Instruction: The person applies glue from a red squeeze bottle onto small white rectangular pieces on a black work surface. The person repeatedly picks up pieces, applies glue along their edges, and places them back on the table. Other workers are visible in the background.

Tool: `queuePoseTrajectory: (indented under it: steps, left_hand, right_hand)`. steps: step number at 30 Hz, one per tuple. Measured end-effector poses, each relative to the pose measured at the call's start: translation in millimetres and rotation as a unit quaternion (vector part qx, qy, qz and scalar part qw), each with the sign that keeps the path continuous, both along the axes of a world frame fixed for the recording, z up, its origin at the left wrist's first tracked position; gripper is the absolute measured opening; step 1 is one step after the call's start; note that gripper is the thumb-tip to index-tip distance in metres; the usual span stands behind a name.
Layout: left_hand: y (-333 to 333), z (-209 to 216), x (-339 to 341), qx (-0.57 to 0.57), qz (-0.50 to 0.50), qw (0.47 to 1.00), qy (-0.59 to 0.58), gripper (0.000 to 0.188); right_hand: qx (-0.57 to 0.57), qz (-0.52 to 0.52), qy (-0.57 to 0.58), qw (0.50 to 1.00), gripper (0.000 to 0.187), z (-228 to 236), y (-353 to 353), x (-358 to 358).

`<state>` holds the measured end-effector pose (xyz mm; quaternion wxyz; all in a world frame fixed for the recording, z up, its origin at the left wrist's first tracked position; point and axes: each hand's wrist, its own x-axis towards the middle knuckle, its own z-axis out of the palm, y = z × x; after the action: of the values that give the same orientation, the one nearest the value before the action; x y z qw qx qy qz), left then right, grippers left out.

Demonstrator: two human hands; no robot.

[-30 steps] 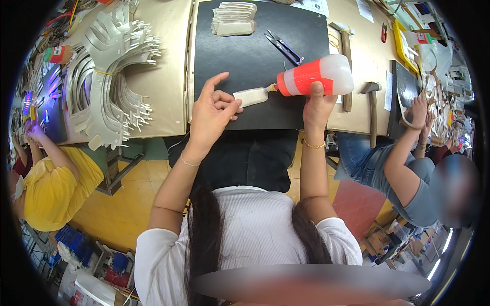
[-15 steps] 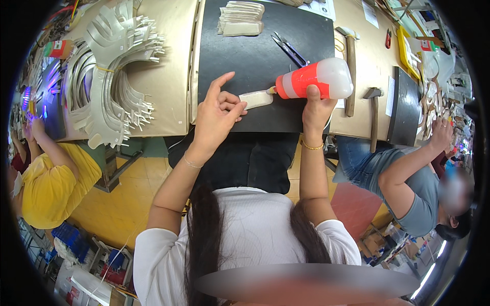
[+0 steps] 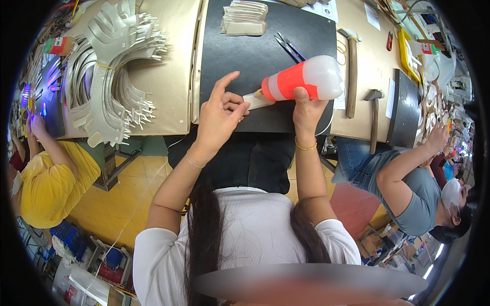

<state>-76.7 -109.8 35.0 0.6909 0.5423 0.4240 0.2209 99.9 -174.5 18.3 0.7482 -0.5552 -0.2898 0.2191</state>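
Nearby, scissors (image 3: 290,47) lie; right hand (image 3: 306,109) grips glue bottle (image 3: 302,79); left hand (image 3: 219,115) pinches strip (image 3: 256,100).

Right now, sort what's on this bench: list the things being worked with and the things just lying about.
In use:
- right hand gripping the orange-and-white squeeze bottle
- left hand holding the small pale strip at the bottle's nozzle
- black mat under them

Lying about:
- scissors
- stack of pale strips
- two hammers
- bundle of curved pale pieces
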Motion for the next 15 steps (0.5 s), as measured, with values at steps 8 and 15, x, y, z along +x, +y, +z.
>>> queuePoseTrajectory:
  steps: [8,15]
  left_hand:
    - [1,1,1,0.003,-0.003,1.0,0.013,0.065]
    - [1,1,2,-0.01,0.007,1.0,0.003,0.072]
  right_hand:
    - [-0.003,0.031,0.007,0.999,0.066,2,3,-11]
    - [0.045,0.062,0.184,0.98,0.071,-2,9,-9]
